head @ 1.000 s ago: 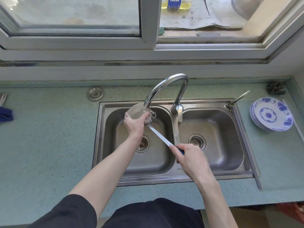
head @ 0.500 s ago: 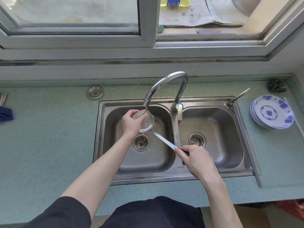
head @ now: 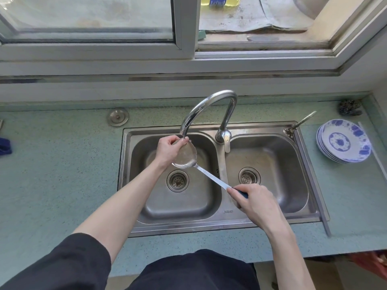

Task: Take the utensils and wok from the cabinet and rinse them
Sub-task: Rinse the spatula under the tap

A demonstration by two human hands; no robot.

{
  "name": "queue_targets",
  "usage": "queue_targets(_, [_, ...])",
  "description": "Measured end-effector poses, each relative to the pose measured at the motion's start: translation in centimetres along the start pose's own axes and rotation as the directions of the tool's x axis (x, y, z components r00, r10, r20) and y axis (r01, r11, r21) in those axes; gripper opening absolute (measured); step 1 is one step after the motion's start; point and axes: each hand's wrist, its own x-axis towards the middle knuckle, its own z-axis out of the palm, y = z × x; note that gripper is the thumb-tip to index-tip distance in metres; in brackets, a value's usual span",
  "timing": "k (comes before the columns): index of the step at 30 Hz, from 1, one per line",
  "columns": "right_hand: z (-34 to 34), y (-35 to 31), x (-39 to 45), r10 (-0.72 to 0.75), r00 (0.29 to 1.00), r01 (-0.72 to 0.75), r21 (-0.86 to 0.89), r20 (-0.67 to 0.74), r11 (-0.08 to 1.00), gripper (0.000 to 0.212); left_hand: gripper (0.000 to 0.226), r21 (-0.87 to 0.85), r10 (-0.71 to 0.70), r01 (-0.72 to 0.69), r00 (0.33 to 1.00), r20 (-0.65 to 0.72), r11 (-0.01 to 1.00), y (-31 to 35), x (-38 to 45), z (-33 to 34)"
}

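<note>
My hands are apart, each gripping one end of the ladle. My left hand curls round the far rim of the bowl, thumb over its upper edge, right under the spout of the faucet. My right hand is wrapped round the dark blue grip at the handle's end, over the divider between the two basins.

The ladle hangs above the left basin of the sink, above and a little right of its drain. Its long axis runs on a diagonal: bowl away from me and to the left, handle toward me and to the right. The bowl's hollow side faces up toward me and looks wet.

On the desk to the right of the sink sits a stack of blue-and-white plates. A round metal sink plug lies near the sink's far left corner.
</note>
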Motion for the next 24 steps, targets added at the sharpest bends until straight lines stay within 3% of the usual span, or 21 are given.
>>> queue_targets(4, [-0.2, 0.2, -0.1, 0.013, 1.000, -0.013, -0.003, 0.002, 1.000, 0.039, 0.040, -0.107, -0.062, 0.069, 0.996, 0.060, 0.992, -0.9, 0.1, 0.2])
queue_targets(7, [0.3, 0.1, 0.1, 0.024, 1.000, -0.024, 0.025, -0.014, 0.999, 0.036, 0.027, -0.230, -0.155, 0.154, 0.988, 0.014, 0.961, -1.1, -0.1, 0.7])
queue_targets(11, [1.0, 0.0, 0.3, 0.023, 0.997, -0.019, 0.071, -0.067, 0.997, 0.034, 0.005, -0.570, -0.336, 0.270, 0.942, -0.012, 0.776, 0.1, -1.0, 1.7])
queue_targets(15, [1.3, 0.2, 0.5, 0.030, 0.996, -0.021, 0.110, -0.082, 0.994, 0.032, 0.037, -0.712, -0.355, 0.278, 0.934, 0.044, 0.644, 0.7, -1.4, 1.9])
queue_targets(17, [1.6, 0.3, 0.6, 0.039, 0.997, -0.028, 0.160, -0.069, 0.987, 0.036, 0.042, -0.749, -0.340, 0.269, 0.939, 0.062, 0.606, 0.9, -1.6, 1.9])
queue_targets(20, [2.4, -0.2, 0.6, 0.033, 0.998, -0.020, 0.203, -0.060, 0.979, 0.042, 0.028, -0.719, -0.333, 0.215, 0.943, -0.024, 0.661, 1.3, -1.9, 2.2])
queue_targets(22, [2.9, -0.5, 0.6, 0.037, 0.998, -0.024, 0.224, -0.055, 0.974, 0.043, 0.032, -0.644, -0.308, 0.163, 0.944, -0.118, 0.748, 0.9, -1.7, 2.6])
queue_targets(24, [3.3, -1.0, 0.5, 0.033, 0.998, -0.022, 0.230, -0.045, 0.973, 0.043, 0.034, -0.641, -0.322, 0.133, 0.928, -0.187, 0.756, 0.8, -1.8, 2.9])
